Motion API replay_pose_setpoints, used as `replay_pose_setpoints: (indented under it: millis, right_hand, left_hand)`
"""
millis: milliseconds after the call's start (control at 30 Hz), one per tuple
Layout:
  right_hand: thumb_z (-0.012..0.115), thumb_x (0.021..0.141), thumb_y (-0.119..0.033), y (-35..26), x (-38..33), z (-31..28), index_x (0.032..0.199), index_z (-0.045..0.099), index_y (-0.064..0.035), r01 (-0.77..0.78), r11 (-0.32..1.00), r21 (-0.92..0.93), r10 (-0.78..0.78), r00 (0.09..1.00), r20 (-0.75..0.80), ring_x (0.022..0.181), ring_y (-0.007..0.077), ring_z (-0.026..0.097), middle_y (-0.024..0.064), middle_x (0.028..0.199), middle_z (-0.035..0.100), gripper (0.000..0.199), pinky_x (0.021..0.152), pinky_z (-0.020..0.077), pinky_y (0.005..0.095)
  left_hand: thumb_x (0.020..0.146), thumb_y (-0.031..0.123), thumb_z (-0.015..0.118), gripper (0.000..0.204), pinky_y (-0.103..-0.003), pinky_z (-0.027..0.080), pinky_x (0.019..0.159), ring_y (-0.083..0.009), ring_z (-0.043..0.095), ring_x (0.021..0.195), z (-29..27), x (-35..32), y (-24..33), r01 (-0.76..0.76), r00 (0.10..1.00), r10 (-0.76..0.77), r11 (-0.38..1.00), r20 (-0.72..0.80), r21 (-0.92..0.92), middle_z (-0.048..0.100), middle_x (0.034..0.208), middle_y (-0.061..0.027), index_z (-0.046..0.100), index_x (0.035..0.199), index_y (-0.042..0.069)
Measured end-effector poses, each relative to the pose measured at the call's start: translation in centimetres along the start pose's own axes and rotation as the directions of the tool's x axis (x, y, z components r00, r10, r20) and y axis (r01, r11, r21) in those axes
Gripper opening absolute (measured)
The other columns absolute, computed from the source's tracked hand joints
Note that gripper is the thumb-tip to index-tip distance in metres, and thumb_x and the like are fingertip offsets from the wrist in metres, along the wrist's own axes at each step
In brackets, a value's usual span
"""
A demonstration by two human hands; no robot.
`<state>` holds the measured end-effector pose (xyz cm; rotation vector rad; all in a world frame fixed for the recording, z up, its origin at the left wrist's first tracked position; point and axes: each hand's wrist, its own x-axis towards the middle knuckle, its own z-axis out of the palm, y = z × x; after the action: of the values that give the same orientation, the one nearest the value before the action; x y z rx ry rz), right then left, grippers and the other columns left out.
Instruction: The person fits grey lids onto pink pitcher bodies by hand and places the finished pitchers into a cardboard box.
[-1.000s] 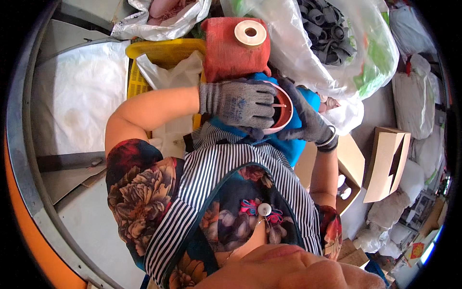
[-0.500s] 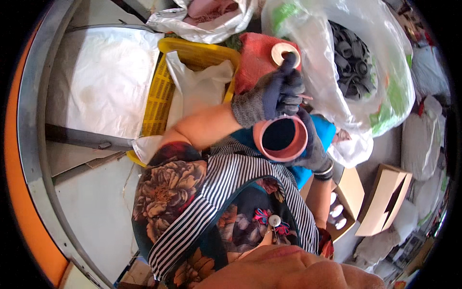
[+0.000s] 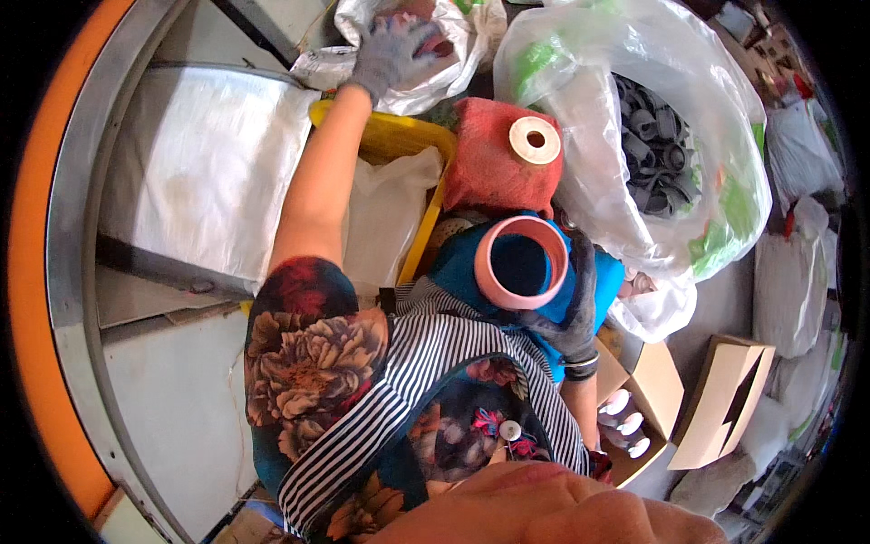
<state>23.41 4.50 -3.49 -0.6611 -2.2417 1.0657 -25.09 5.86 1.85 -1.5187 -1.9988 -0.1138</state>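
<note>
A short pink plastic ring (image 3: 488, 272) with a wide round opening sits in my right hand (image 3: 580, 313). That grey-gloved hand wraps round its right and lower side, over a blue cloth (image 3: 453, 267) on my lap. My left hand (image 3: 390, 59), also gloved, reaches far up to a white bag (image 3: 467, 54) holding pink pieces. Its fingers look stretched out over the pieces; whether they touch one is unclear. Beyond the ring, a cream disc (image 3: 520, 136) with a centre hole rests on a red cloth-covered block (image 3: 480, 159).
A yellow crate (image 3: 428, 136) lined with white sheeting stands under my left forearm. At the right, a large clear bag (image 3: 734, 172) holds dark grey curved parts (image 3: 657, 136). Nearer are an open cardboard box (image 3: 660, 376) with white-ended items and another carton (image 3: 720, 399).
My left hand has left the ring and swung up and left to the white bag. My right hand keeps the ring, now tilted a little differently.
</note>
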Motion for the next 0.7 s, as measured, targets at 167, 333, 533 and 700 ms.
replay_pose_setpoints:
  millis: [167,333,533,700]
  right_hand:
    - [0.096,0.060,-0.047,-1.3,0.7,1.8,0.157,0.022,0.0057,0.031,0.996,0.084,-0.030,0.999,-0.018,0.147,0.0389,0.037,0.0262,0.160,0.033,0.134,0.120,0.0312,0.0483]
    - [0.098,0.056,-0.049,1.0,1.4,-1.4,0.160,0.022,-0.0005,-0.155,0.869,0.470,0.086,0.983,0.165,0.151,0.0323,0.030,0.0197,0.163,0.030,0.138,0.124,0.0228,0.0463]
    - [0.095,0.062,-0.052,1.1,5.0,-3.9,0.161,0.022,-0.0032,-0.296,0.800,0.523,-0.024,0.854,0.520,0.149,0.0294,0.032,0.0171,0.161,0.035,0.132,0.123,0.0248,0.0422]
    - [0.079,0.086,-0.048,4.5,9.8,-10.2,0.146,0.053,-0.0053,-0.180,0.976,0.125,0.093,0.855,0.511,0.129,0.0309,0.058,0.0182,0.138,0.062,0.077,0.110,0.0440,0.0422]
  left_hand:
    - [0.105,0.039,0.052,0.048,-0.039,0.049,0.107,-0.0223,0.063,0.120,-6.1,-8.7,16.0,0.545,0.834,0.217,-0.472,0.507,-0.693,0.065,0.132,-0.0121,0.059,0.138,0.005]
    - [0.108,0.047,0.039,0.062,-0.040,0.037,0.118,-0.0260,0.051,0.136,-11.2,-10.3,20.3,0.538,0.822,0.239,-0.625,0.517,-0.566,0.055,0.145,-0.0170,0.051,0.144,-0.001]
    - [0.103,0.045,0.050,0.061,-0.039,0.033,0.119,-0.0269,0.050,0.137,-12.8,-8.2,19.1,0.435,0.884,0.364,-0.407,0.294,-0.804,0.056,0.145,-0.0163,0.053,0.143,-0.001]
    - [0.102,0.032,0.051,0.043,-0.040,0.036,0.117,-0.0269,0.053,0.134,-9.6,-9.2,18.5,0.609,0.793,0.385,-0.475,0.473,-0.635,0.060,0.141,-0.0165,0.066,0.123,-0.002]
